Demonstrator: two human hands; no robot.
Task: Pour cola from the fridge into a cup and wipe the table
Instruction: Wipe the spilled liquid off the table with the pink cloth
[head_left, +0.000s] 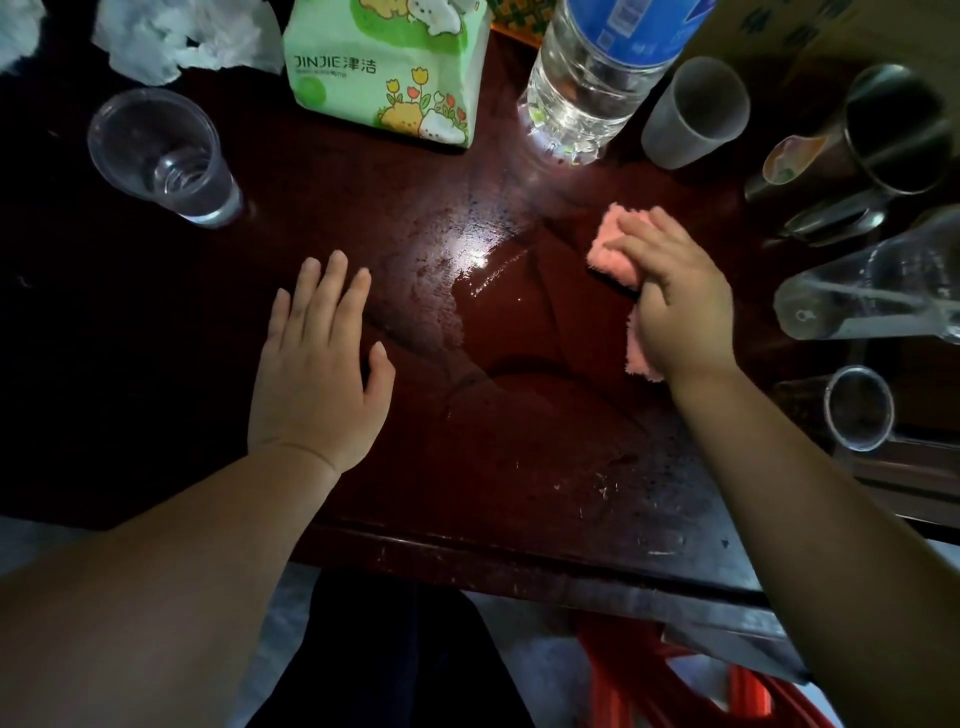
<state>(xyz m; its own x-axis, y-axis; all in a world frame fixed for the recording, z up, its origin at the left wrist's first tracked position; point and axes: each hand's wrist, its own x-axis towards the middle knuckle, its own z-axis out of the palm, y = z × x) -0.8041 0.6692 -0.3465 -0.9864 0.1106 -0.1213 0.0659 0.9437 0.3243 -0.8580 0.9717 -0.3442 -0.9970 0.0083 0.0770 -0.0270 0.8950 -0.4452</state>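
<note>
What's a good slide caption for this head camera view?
Right hand grips a pink cloth against the wet dark table, left hand spread open nearby.

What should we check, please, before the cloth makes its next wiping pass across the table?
1. Cloth in hand: ok. The right hand grips the pink cloth and presses it on the table.
2. Spill cleared: not ok. A wet patch shines between the hands.
3. Path from cloth to patch free: ok.
4. Left hand out of the way: ok. It lies flat, left of the patch.
5. Nearby things safe: ok. The water bottle and frosted cup stand behind the cloth, apart from it.
</note>
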